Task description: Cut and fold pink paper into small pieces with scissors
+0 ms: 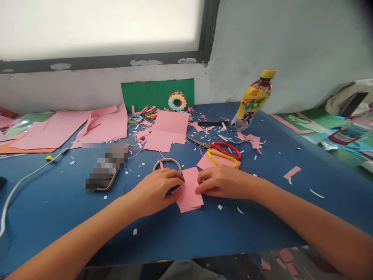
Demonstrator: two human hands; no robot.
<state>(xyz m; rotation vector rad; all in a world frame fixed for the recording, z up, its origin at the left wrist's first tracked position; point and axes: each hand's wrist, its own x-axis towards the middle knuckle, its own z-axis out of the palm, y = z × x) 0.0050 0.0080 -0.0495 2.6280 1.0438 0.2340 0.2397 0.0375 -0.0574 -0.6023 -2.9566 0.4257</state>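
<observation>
A small folded piece of pink paper lies on the blue table between my hands, its lower layer peeking out at the bottom edge. My left hand pinches the paper's left side between thumb and fingers. On the opposite edge, my right hand has its curled fingers pressed on the paper. A roll of tape lies just beyond my left hand, partly covered by it. Beyond my right hand, scissors with one red and one yellow handle rest partly on another pink piece.
A phone and white cable lie at left. Pink sheets spread behind them. A yellow-capped bottle leans at the back right, near a black pen. Green card stands against the wall. Paper scraps litter the blue table.
</observation>
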